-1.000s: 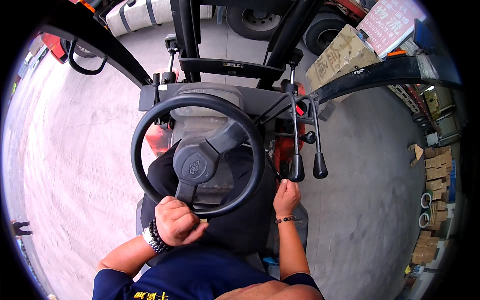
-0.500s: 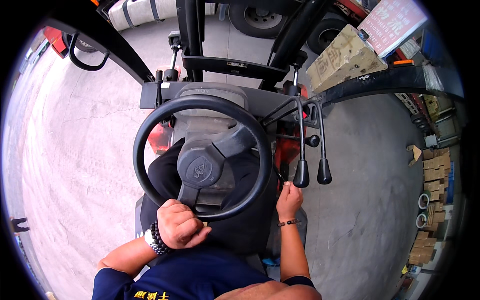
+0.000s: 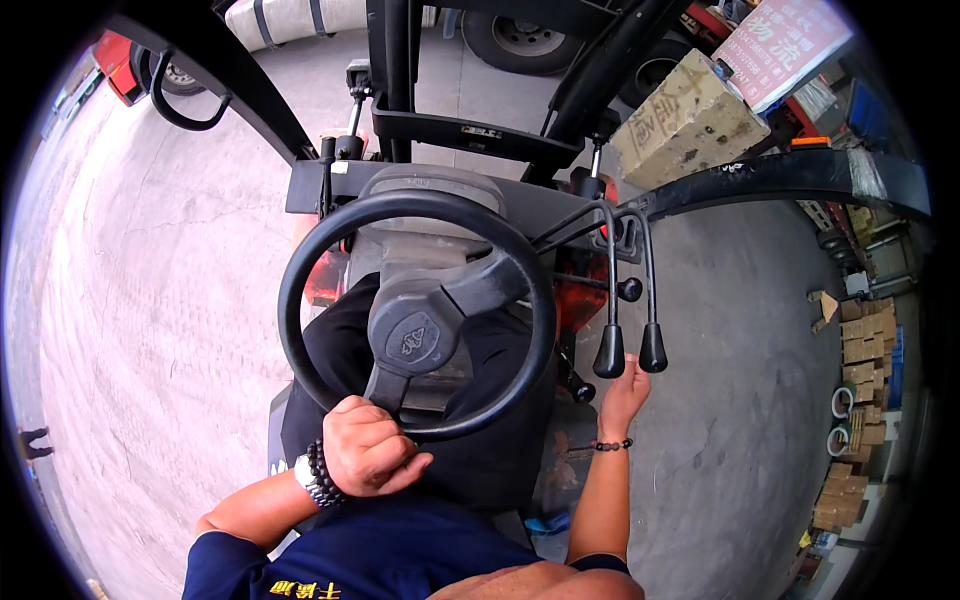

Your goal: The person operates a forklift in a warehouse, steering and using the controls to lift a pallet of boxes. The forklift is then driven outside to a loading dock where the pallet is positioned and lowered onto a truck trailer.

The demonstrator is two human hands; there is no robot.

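My left hand (image 3: 370, 447) is wrapped around the lower left rim of the black steering wheel (image 3: 543, 312). Two bent control levers with long black knobs hang to the right of the wheel, the left knob (image 3: 608, 352) and the right knob (image 3: 653, 350). Just below and between these knobs is my right hand (image 3: 624, 395), its fingers loosely bent and pointing up, partly behind the left knob. Nothing shows in its grasp; whether it touches a knob I cannot tell. A lower lever's round black knob (image 3: 582, 388) stands free to its left.
Black mast uprights (image 3: 398, 80) rise ahead of the dashboard (image 3: 340, 188). A small ball-topped lever (image 3: 629, 289) sits by the control levers. A worn yellowish block (image 3: 690, 120) stands front right, near a truck tyre (image 3: 522, 42). Stacked cartons (image 3: 868, 340) line the far right.
My right hand has left the lower lever and moved right, up to the two hanging knobs. My left hand keeps its hold on the wheel. The view has shifted slightly.
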